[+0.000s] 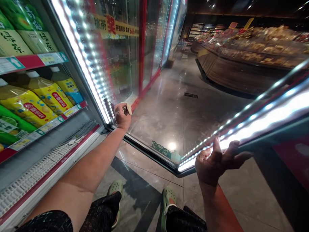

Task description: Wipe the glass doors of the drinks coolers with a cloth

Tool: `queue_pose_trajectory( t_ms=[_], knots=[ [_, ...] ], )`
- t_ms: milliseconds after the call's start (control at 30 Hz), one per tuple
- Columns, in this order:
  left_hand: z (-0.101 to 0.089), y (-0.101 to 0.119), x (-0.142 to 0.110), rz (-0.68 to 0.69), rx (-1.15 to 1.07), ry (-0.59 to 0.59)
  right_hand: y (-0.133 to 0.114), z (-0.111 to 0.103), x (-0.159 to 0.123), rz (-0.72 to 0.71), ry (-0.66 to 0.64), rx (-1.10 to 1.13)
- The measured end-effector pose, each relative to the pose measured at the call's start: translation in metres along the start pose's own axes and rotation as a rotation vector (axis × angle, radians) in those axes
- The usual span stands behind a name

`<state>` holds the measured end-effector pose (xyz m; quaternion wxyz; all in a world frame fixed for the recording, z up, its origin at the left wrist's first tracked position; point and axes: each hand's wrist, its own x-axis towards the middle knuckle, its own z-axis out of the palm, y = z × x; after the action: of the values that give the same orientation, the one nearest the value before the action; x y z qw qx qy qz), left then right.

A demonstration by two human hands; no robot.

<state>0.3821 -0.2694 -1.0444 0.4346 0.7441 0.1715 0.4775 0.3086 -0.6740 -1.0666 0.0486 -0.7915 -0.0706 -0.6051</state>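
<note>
A glass cooler door [147, 146] with bright light strips along its sides stands swung open in front of me. My left hand [122, 114] is closed around a pale cloth [129, 109], most of it hidden by the fingers. That hand is against the glass by the door's lower left corner, next to the lit strip. On the right, my right hand [214, 163] grips the edge of the door frame, some fingers stretched out along it. Green lettering shows on the glass near the bottom corner.
At left, cooler shelves hold yellow-labelled drink bottles [34, 106] and green tea bottles [37, 35]. A white slotted grille [45, 170] runs below. Further red-framed cooler doors [143, 45] line the left. A wooden display stand [234, 72] with packaged goods stands beyond. My green clogs [169, 196] are on the tiled floor.
</note>
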Motion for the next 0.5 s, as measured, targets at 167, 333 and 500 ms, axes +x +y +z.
queue_pose_trajectory(
  t_ms=[167,333,500],
  knots=[
    [-0.003,-0.012,0.023,-0.057,0.038,0.128,0.003,0.000,-0.002,-0.035,-0.007,-0.022],
    [-0.008,-0.028,0.039,-0.193,0.016,0.176,-0.002,-0.005,0.005,-0.039,-0.028,-0.016],
    [-0.017,-0.032,0.042,-0.186,0.006,0.106,-0.002,-0.005,0.006,-0.061,-0.028,-0.025]
  ],
)
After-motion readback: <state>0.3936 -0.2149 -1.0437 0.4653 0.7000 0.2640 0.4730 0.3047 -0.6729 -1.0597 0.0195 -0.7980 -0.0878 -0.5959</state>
